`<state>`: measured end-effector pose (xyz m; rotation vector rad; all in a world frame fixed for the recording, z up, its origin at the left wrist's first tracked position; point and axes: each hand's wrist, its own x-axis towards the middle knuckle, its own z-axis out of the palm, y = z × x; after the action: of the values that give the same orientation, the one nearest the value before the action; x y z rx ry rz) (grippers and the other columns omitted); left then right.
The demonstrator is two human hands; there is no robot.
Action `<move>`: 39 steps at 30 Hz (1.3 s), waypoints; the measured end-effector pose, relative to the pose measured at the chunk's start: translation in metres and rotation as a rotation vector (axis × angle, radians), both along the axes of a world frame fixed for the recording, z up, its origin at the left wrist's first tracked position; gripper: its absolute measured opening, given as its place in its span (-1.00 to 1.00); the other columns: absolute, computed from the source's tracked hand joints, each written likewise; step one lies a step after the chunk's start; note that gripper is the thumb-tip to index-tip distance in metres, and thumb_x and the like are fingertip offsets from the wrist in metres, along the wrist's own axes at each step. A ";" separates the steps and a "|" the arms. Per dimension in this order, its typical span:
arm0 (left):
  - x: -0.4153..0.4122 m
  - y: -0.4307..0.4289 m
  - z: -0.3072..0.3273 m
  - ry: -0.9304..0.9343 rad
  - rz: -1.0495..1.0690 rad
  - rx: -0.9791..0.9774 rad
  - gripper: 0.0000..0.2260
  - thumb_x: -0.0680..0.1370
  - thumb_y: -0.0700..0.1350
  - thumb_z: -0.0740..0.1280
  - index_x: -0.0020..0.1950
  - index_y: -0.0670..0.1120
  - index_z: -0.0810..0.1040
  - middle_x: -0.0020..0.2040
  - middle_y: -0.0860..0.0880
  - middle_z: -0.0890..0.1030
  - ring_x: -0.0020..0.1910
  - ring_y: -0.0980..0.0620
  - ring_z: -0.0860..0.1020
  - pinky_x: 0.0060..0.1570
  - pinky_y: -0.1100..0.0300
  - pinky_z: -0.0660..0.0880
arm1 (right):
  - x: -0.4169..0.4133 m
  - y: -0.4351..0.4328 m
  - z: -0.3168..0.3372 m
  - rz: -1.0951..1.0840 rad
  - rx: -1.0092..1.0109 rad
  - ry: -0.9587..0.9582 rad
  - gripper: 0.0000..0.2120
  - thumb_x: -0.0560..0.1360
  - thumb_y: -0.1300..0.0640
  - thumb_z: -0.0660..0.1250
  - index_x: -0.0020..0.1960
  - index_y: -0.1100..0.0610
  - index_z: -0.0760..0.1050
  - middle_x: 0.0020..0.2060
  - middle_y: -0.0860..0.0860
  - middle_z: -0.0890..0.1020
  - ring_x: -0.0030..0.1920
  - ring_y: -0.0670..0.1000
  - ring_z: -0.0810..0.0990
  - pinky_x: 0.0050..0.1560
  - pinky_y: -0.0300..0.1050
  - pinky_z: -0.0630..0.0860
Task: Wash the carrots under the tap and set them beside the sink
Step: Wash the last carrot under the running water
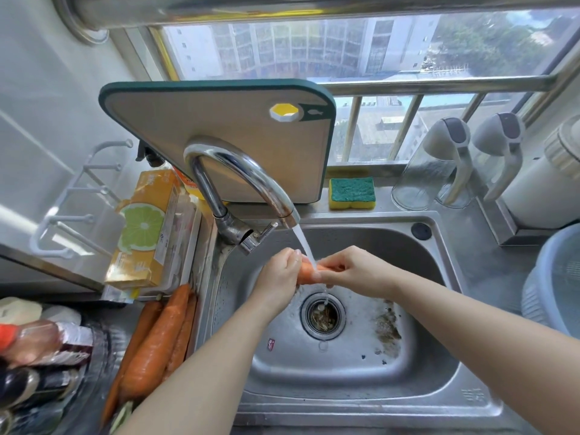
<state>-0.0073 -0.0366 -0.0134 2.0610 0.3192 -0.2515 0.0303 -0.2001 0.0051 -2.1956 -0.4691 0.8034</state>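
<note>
Tap (241, 180) running: a thin stream of water (303, 243) falls from the spout onto one carrot (306, 274), held level over the sink (439, 265), above and slightly behind the drain strainer (323, 315). Left hand (277, 277) has its fingers curled round the carrot's left end; right hand (351, 271) grips the other end, fingers bent over the top. Only a short orange middle section shows between the two hands; the rest is covered, so the carrot's length cannot be read. Other carrots (157, 340) lie side by side on the steel counter just left of the sink rim, their lower ends partly hidden by the left forearm. Behind them stands an orange box (144, 227) with a lime picture, leaning against a clear tray. Bottles (40, 343) crowd the lower left corner. A cutting board (219, 127) with a green rim is propped upright behind the tap, against the window. A green-and-yellow sponge (351, 193) sits on the ledge to its right, then two clear jugs (439, 164) with grey lids. A pale blue colander (555, 277) sits on the counter to the right of the sink. Brown food debris (388, 324) lies on the sink floor to the right of the drain.
</note>
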 end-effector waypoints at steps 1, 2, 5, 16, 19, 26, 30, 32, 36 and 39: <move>0.000 0.000 0.000 -0.004 0.002 -0.006 -0.70 0.62 -0.10 0.08 -0.29 -0.01 0.43 -0.41 0.04 0.45 -0.39 0.04 0.40 -0.25 0.13 0.35 | 0.000 0.000 -0.001 -0.004 -0.001 -0.010 -0.76 0.46 -0.22 0.32 -0.16 -0.11 0.66 -0.35 -0.04 0.59 -0.42 -0.18 0.40 -0.35 -0.32 0.33; 0.000 0.000 0.000 -0.009 0.000 -0.013 -0.71 0.62 -0.09 0.07 -0.27 -0.03 0.45 -0.40 0.03 0.45 -0.38 0.03 0.40 -0.25 0.12 0.34 | -0.001 0.001 -0.003 -0.031 -0.019 -0.035 -0.75 0.43 -0.27 0.32 -0.23 -0.16 0.64 -0.38 -0.03 0.58 -0.42 -0.16 0.40 -0.34 -0.26 0.34; -0.003 -0.003 0.001 -0.032 -0.043 0.002 -0.72 0.62 -0.09 0.06 -0.09 -0.19 0.50 -0.31 -0.03 0.47 -0.33 -0.01 0.40 -0.23 0.07 0.35 | -0.003 0.005 -0.009 -0.119 -0.065 -0.106 -0.56 0.27 -0.48 0.24 -0.25 -0.16 0.65 -0.39 0.03 0.59 -0.37 -0.07 0.46 -0.29 -0.10 0.39; -0.007 -0.005 0.000 -0.042 -0.021 0.006 -0.73 0.63 -0.11 0.06 -0.10 -0.13 0.51 -0.34 0.04 0.44 -0.32 0.03 0.41 -0.25 0.15 0.32 | -0.004 0.004 -0.002 -0.131 -0.060 -0.030 -0.52 0.32 -0.41 0.29 -0.34 0.00 0.63 -0.45 0.01 0.54 -0.45 -0.15 0.39 -0.34 -0.23 0.34; -0.006 0.000 0.000 0.011 0.002 -0.005 -0.71 0.64 -0.06 0.05 -0.23 0.00 0.42 -0.38 0.03 0.45 -0.36 0.04 0.41 -0.26 0.13 0.36 | 0.000 0.000 0.007 0.024 -0.036 0.023 -0.74 0.49 -0.13 0.33 -0.23 0.01 0.64 -0.49 -0.13 0.51 -0.53 -0.21 0.38 -0.45 -0.40 0.25; -0.009 -0.007 0.002 0.036 -0.009 -0.092 -0.76 0.63 -0.07 0.04 -0.07 -0.07 0.47 -0.35 0.02 0.47 -0.36 0.04 0.41 -0.25 0.14 0.38 | 0.000 0.007 -0.006 -0.096 -0.309 -0.173 -0.35 0.40 -0.45 0.10 -0.29 0.13 0.53 -0.34 0.06 0.63 -0.32 0.01 0.54 -0.27 -0.05 0.47; -0.014 -0.007 0.001 0.042 0.083 -0.392 -0.79 0.66 -0.08 0.07 0.04 -0.05 0.48 -0.28 -0.04 0.49 -0.37 0.08 0.40 -0.32 0.22 0.40 | -0.001 0.013 -0.003 -0.146 -0.239 0.010 -0.34 0.49 -0.38 0.00 -0.44 0.10 0.47 -0.51 -0.02 0.52 -0.44 0.00 0.48 -0.30 -0.12 0.44; -0.018 -0.006 0.003 0.068 0.106 -0.570 -0.80 0.66 -0.07 0.07 0.11 -0.04 0.48 -0.27 -0.07 0.47 -0.38 0.09 0.38 -0.33 0.24 0.39 | -0.001 0.012 -0.002 -0.183 -0.164 0.275 -0.34 0.54 -0.35 -0.05 -0.44 0.11 0.43 -0.56 -0.02 0.44 -0.56 -0.03 0.36 -0.48 -0.23 0.32; -0.025 -0.007 0.013 0.161 0.183 -0.931 -0.77 0.66 -0.14 0.06 0.19 -0.11 0.47 -0.17 -0.07 0.55 -0.42 0.13 0.35 -0.40 0.33 0.39 | -0.004 0.004 -0.005 -0.197 -0.048 0.779 -0.35 0.49 -0.43 -0.11 -0.40 0.06 0.36 -0.58 -0.07 0.32 -0.60 -0.11 0.21 -0.54 -0.29 0.12; -0.025 -0.010 0.019 0.198 0.254 -1.102 -0.77 0.65 -0.14 0.07 0.17 -0.10 0.49 -0.02 -0.07 0.62 -0.43 0.13 0.32 -0.41 0.35 0.41 | -0.006 0.001 -0.005 -0.204 0.019 0.881 -0.35 0.52 -0.40 -0.13 -0.41 0.05 0.36 -0.59 -0.07 0.29 -0.60 -0.12 0.18 -0.52 -0.27 0.11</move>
<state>-0.0321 -0.0467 0.0058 0.9018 0.4307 -0.3697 0.0238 -0.1989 -0.0003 -1.6100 0.1837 1.5038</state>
